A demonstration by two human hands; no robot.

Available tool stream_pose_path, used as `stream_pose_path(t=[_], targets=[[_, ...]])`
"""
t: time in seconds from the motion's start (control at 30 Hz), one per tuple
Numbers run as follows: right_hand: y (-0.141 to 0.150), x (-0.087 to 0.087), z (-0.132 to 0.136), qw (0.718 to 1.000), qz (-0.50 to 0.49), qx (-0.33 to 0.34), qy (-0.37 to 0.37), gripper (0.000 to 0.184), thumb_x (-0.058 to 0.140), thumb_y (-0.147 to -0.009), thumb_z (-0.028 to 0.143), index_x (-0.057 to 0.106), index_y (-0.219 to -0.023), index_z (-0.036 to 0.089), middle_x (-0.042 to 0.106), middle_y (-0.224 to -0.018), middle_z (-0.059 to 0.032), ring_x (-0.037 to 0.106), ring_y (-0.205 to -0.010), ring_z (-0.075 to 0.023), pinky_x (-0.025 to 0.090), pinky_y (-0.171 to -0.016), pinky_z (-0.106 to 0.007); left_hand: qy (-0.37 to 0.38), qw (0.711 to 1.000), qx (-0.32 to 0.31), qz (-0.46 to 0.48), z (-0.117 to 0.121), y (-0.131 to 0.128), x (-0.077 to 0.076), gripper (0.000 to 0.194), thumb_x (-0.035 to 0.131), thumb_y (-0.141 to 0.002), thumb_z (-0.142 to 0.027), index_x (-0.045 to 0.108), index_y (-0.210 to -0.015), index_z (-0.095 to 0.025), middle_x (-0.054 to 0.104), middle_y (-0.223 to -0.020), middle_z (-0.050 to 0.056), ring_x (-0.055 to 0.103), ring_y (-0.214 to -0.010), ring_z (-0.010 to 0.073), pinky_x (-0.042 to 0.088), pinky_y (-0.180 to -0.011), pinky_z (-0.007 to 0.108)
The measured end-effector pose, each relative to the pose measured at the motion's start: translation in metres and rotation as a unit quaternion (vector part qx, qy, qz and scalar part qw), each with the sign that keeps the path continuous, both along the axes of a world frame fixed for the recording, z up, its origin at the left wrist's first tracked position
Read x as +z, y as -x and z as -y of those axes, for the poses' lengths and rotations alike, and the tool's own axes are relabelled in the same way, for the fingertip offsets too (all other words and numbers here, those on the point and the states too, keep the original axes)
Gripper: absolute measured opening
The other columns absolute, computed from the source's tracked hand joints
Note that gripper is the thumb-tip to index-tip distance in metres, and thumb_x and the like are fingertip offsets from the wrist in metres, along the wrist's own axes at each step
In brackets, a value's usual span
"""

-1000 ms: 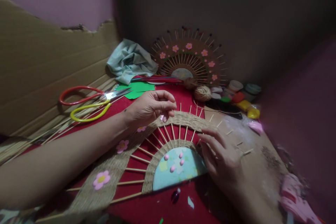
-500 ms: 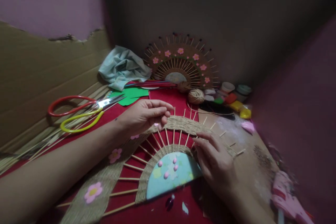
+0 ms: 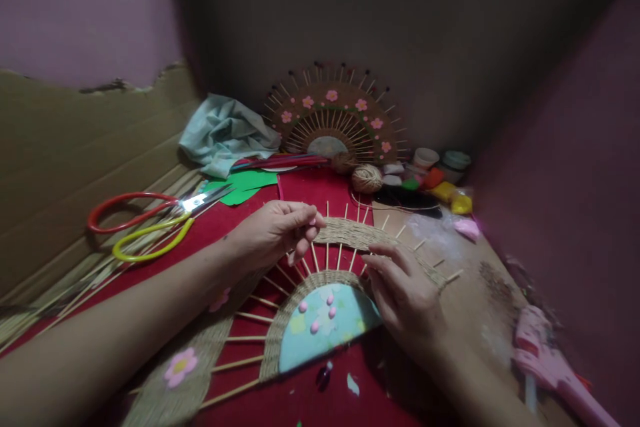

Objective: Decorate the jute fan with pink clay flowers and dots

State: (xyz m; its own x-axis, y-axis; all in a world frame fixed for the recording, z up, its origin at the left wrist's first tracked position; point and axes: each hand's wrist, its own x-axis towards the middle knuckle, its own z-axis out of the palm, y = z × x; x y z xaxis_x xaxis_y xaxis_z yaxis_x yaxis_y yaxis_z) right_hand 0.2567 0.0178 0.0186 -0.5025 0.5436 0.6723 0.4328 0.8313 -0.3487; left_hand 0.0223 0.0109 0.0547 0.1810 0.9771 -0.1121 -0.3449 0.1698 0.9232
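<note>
A half-round woven fan piece (image 3: 350,235) of jute and wooden sticks lies on the red cloth, with a light blue half-disc (image 3: 327,323) at its middle and pink flowers (image 3: 180,365) on its left arc. My left hand (image 3: 273,233) hovers over the outer woven band with thumb and fingers pinched; a small pink bit shows at the fingertips. My right hand (image 3: 405,293) rests with its fingers spread on the sticks and inner band at the right side.
Red and yellow scissors (image 3: 145,223) lie at the left by loose sticks and cardboard (image 3: 65,167). At the back stand a finished flowered fan (image 3: 335,120), a teal cloth (image 3: 225,133), green paper (image 3: 245,183), a twine ball (image 3: 367,178) and clay pots (image 3: 440,170). A pink glue gun (image 3: 550,360) lies right.
My left hand has come down and closer to the outer woven band, still pinched. The right hand stays on the sticks. The view has shifted a little to the right.
</note>
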Motion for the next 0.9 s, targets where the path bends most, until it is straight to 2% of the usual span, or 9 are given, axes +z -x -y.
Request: stream_pose_path(t=[0.17,0.27,0.4,0.47,0.57,0.63,0.7,0.8,0.9], targets=[[0.005,0.007,0.003,0.999,-0.019,0.010,0.030,0.019,0.048,-0.086,0.010,0.064,-0.097,0.014,0.063,-0.099,-0.0132,0.062,-0.092,-0.0219,0.054,-0.077,-0.041,-0.006,0.999,-0.030,-0.008,0.001,-0.005,0.002,0.010,0.067,-0.076,-0.014,0.067,-0.085,-0.011,0.064,-0.073,0.004,0.061,-0.057,0.0102,0.052,-0.044,0.019],[0.014,0.021,0.004,0.983,-0.077,0.017,0.164,0.018,0.050,-0.086,0.016,0.066,-0.094,0.017,0.065,-0.094,-0.0089,0.063,-0.087,-0.0193,0.054,-0.073,-0.036,-0.031,0.997,-0.034,-0.064,0.000,-0.011,0.005,0.021,0.071,-0.072,-0.013,0.065,-0.091,-0.013,0.065,-0.078,0.003,0.060,-0.057,0.0085,0.048,-0.044,0.017],[0.032,0.039,-0.003,0.876,-0.177,0.041,0.447,0.018,0.062,-0.081,0.035,0.068,-0.083,0.018,0.065,-0.073,-0.0032,0.059,-0.064,-0.0145,0.048,-0.057,-0.028,-0.140,0.973,-0.029,-0.179,0.001,-0.021,0.010,0.035,0.071,-0.074,-0.018,0.058,-0.107,-0.016,0.064,-0.083,0.001,0.054,-0.054,0.0045,0.041,-0.044,0.014],[0.041,0.044,-0.009,0.791,-0.228,0.084,0.562,0.022,0.067,-0.076,0.039,0.066,-0.075,0.017,0.060,-0.063,-0.0008,0.052,-0.054,-0.0106,0.044,-0.051,-0.024,-0.243,0.931,-0.009,-0.273,0.002,-0.024,0.011,0.040,0.065,-0.080,-0.020,0.052,-0.118,-0.017,0.065,-0.084,0.001,0.055,-0.059,0.0060,0.044,-0.051,0.016],[0.051,0.046,-0.015,0.686,-0.296,0.119,0.654,0.023,0.074,-0.068,0.036,0.065,-0.071,0.015,0.060,-0.063,-0.0004,0.049,-0.050,-0.0077,0.041,-0.049,-0.022,-0.413,0.803,0.053,-0.427,-0.001,-0.025,0.010,0.045,0.060,-0.084,-0.017,0.045,-0.126,-0.017,0.066,-0.083,0.000,0.055,-0.060,0.0055,0.043,-0.056,0.016],[0.055,0.046,-0.018,0.654,-0.327,0.111,0.673,0.024,0.078,-0.063,0.034,0.066,-0.069,0.015,0.061,-0.064,-0.0013,0.049,-0.050,-0.0077,0.041,-0.048,-0.022,-0.480,0.726,0.087,-0.485,-0.004,-0.024,0.010,0.042,0.059,-0.085,-0.017,0.046,-0.125,-0.017,0.066,-0.083,-0.001,0.056,-0.061,0.0052,0.042,-0.055,0.015],[0.057,0.046,-0.020,0.647,-0.347,0.099,0.671,0.024,0.081,-0.060,0.033,0.066,-0.066,0.014,0.062,-0.062,-0.0017,0.050,-0.050,-0.0081,0.041,-0.047,-0.021,-0.508,0.688,0.099,-0.509,-0.009,-0.024,0.011,0.039,0.058,-0.087,-0.021,0.046,-0.123,-0.017,0.067,-0.085,0.000,0.058,-0.063,0.0056,0.042,-0.055,0.015],[0.059,0.048,-0.023,0.645,-0.380,0.087,0.657,0.020,0.080,-0.061,0.027,0.065,-0.063,0.014,0.060,-0.056,-0.0002,0.051,-0.049,-0.0080,0.042,-0.046,-0.020,-0.496,0.698,0.072,-0.511,-0.018,-0.022,0.019,0.046,0.061,-0.084,-0.021,0.043,-0.126,-0.016,0.065,-0.088,0.000,0.059,-0.066,0.0067,0.044,-0.058,0.016],[0.056,0.049,-0.028,0.633,-0.413,0.060,0.652,0.011,0.075,-0.065,0.020,0.067,-0.066,0.013,0.061,-0.057,0.0000,0.053,-0.048,-0.0073,0.043,-0.047,-0.019,-0.430,0.776,0.017,-0.461,-0.033,-0.012,0.026,0.063,0.069,-0.076,-0.023,0.040,-0.131,-0.015,0.063,-0.092,0.001,0.059,-0.067,0.0085,0.046,-0.061,0.019]])
